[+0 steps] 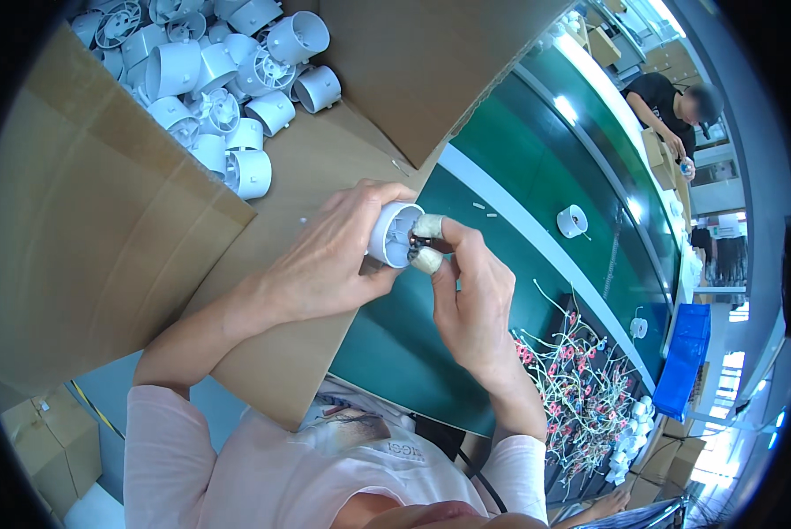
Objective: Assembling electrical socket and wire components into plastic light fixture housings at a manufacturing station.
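My left hand is wrapped round a short white plastic cylinder housing, holding it tilted with its open end toward my right hand. Spokes or ribs show inside the housing. Pale tape or covers wrap my right thumb and forefinger, which pinch a small dark, partly shiny part at the housing's mouth. The fingertips hide much of that part, and its kind is unclear. Both hands are above the edge between a cardboard flap and a green work surface.
An open cardboard box at the left holds several similar white housings. On the right lies a heap of pale wires with red parts, near a blue bin. A lone housing sits on the green belt. Far right, another person works.
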`<state>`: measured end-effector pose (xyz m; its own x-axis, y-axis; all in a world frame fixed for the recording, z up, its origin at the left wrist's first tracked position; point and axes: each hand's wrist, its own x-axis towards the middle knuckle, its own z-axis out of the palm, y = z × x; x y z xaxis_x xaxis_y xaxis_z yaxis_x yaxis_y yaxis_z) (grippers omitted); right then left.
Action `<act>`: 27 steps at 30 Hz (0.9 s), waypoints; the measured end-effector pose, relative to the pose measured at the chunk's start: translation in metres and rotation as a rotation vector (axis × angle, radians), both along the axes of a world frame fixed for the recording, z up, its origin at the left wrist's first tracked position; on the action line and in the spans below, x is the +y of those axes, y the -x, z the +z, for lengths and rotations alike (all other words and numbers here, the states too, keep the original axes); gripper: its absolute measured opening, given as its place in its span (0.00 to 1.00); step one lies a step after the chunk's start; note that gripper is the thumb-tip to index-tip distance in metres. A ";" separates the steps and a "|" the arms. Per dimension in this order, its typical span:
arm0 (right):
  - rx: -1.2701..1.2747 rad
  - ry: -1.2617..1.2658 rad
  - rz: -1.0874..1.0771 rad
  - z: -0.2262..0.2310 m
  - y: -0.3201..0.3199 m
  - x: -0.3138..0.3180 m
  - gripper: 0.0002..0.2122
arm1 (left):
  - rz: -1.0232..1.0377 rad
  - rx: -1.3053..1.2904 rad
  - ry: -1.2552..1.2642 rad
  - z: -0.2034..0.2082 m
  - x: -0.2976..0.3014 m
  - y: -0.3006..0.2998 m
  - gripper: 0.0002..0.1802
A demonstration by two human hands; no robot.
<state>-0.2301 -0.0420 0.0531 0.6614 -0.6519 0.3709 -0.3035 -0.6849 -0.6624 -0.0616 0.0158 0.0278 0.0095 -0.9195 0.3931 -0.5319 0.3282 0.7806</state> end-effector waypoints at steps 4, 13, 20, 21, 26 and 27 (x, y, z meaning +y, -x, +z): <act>-0.020 0.295 0.030 -0.010 -0.001 -0.008 0.14 | 0.024 -0.085 0.035 0.001 -0.001 0.000 0.33; -0.080 0.340 0.026 -0.017 -0.013 -0.007 0.14 | 0.056 -0.025 0.025 0.000 0.002 0.002 0.32; -0.072 0.269 -0.065 -0.020 -0.012 -0.011 0.13 | 0.049 0.028 0.068 -0.010 0.000 0.003 0.32; -0.068 0.243 -0.057 -0.020 -0.011 -0.012 0.13 | 0.059 0.036 0.070 -0.010 0.000 0.004 0.31; -0.084 0.137 -0.024 -0.022 -0.007 -0.017 0.12 | 0.049 0.075 0.094 -0.005 -0.001 0.006 0.30; -0.094 0.111 -0.009 -0.022 -0.007 -0.017 0.12 | 0.047 0.073 0.093 -0.006 -0.002 0.005 0.30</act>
<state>-0.2229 -0.0592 0.0307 0.6144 -0.6094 0.5011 -0.2503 -0.7529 -0.6088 -0.0666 0.0140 0.0220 0.0833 -0.8769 0.4733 -0.4912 0.3771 0.7852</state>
